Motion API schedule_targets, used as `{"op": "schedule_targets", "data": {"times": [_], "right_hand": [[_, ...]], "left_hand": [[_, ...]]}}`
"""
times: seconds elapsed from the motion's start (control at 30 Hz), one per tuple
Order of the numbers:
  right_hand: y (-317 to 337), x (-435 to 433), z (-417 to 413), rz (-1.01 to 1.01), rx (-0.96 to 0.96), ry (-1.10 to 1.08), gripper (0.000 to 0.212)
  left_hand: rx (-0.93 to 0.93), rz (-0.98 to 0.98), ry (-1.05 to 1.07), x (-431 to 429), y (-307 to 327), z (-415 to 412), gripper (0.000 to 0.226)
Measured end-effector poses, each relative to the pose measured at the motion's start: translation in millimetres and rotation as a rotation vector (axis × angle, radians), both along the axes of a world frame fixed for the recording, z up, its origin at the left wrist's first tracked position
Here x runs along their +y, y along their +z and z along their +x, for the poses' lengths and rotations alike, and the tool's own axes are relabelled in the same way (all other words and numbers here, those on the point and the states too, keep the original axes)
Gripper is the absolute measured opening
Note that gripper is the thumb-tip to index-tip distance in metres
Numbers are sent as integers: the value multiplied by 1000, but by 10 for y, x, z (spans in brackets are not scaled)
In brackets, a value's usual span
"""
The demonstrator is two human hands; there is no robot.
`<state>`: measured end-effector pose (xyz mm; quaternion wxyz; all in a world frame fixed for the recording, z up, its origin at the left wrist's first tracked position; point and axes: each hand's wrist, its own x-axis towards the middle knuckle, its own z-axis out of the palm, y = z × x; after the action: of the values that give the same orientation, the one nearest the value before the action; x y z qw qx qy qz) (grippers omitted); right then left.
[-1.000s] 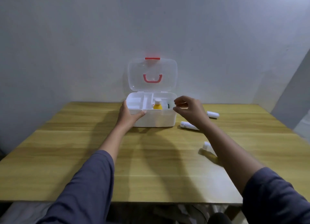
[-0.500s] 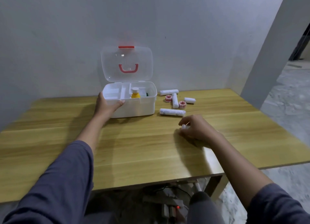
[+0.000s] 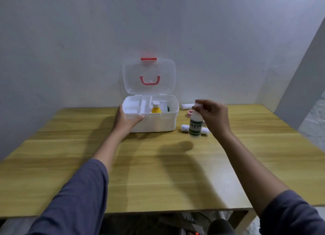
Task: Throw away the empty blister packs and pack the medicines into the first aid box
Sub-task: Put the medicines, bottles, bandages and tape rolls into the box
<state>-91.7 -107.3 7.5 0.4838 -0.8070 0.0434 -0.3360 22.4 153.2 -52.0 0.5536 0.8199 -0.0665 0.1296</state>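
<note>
Right hand point(image 3: 213, 117) holds white bottle point(image 3: 195, 123) by its cap, above the table point(image 3: 158, 173), right of the first aid box point(image 3: 156, 122).

Bottle hangs upright below the pinching fingertips, clear of the box's right wall; bare tabletop lies beneath it out to the near edge. Rolled white tubes point(image 3: 186, 128) lie just behind it. Left hand point(image 3: 125, 121) wraps the box's near-left corner, thumb on the rim, fingers closed on the wall. Lid point(image 3: 149, 76) stands open against the wall.
</note>
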Motion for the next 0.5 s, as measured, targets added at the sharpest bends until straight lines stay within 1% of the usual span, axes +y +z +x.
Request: {"op": "schedule_targets", "data": {"times": [0.13,0.23,0.33,0.5], "right_hand": [[343,258,264,130,-260,-41,25],[482,457,486,152,-332,-21,26],[397,604,664,76,-256,26,24],[109,628,747,-21,-64,132,27]], "left_hand": [[-13,-2,-2,2,-14,-13,81],[-7,-20,-11,-13,17,-31,81],[1,-14,-14,-19,27,-30,87],[-6,-13,-15,-19,26,-63,81]]}}
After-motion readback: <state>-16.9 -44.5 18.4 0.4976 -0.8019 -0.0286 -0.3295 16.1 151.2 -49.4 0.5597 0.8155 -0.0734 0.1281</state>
